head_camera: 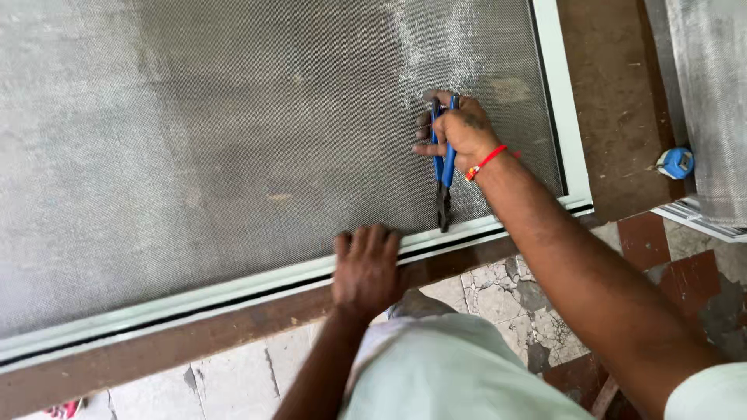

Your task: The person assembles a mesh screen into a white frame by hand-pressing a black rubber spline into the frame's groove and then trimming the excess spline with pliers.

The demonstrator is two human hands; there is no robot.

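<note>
Your right hand point(465, 134) is clenching blue pliers point(443, 167) over the mesh point(233, 140); your left hand point(366, 268), fingers released, is pressing the frame point(233, 289) just below.

Mesh point(233, 132) in frame point(572, 155) on your table point(615, 93), your left hand point(366, 268) on its near rail, right hand point(463, 132) with pliers point(443, 179) on mesh, tape measure point(675, 162) right of frame
</note>
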